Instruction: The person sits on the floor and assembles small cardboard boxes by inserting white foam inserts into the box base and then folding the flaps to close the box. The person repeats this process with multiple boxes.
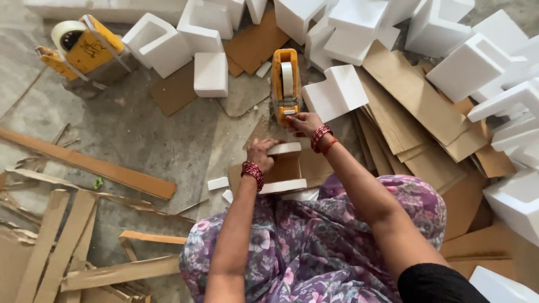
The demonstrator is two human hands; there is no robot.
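Observation:
My left hand (261,154) grips the top left of a small assembly of white foam pieces and brown cardboard (284,169) resting in front of my lap. My right hand (302,123) holds the near end of an orange tape dispenser (284,84) with a white tape roll, which lies on the floor just beyond the assembly. Both wrists carry red bangles. My lap is covered by purple flowered cloth (314,241).
White foam corner blocks (159,44) lie along the top and right (477,64). Brown cardboard sheets (410,106) are stacked at right. A second orange tape dispenser (84,45) sits top left. Cardboard strips (90,165) lie on the grey floor at left.

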